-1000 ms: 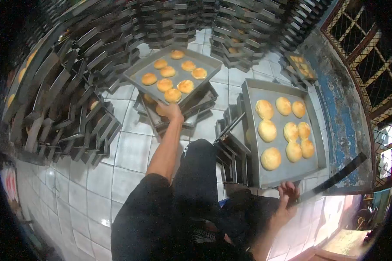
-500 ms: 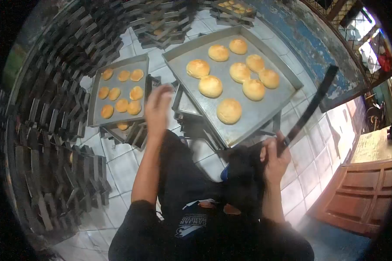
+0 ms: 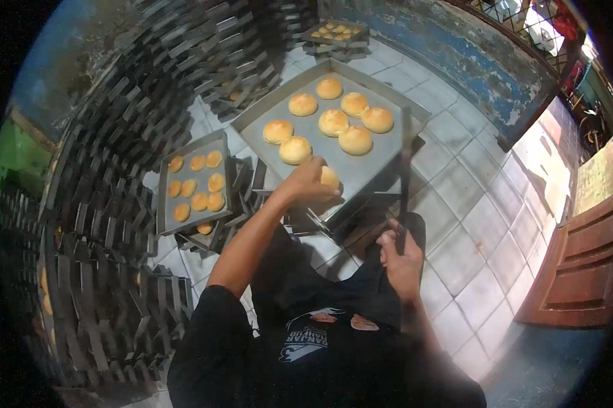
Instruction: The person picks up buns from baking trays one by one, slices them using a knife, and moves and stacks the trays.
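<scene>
The single view looked from the wearer's own head, forward and steeply down. Its very wide lens bent straight lines and left the corners dark. The black shirt point(image 3: 320, 360) lay nearest, along the bottom edge; the large tray point(image 3: 361, 170) appeared close, near mid-frame, seen slantwise from above, and the blue wall point(image 3: 442, 54) stood farther off, upper right.

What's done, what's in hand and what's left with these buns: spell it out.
Done: the buns look baked, their tops golden. In hand: the left hand grasps the nearest bun on the large tray; the right hand holds a long dark tool. Left, probably: that tray's other eight, all untouched by the hands.
</scene>
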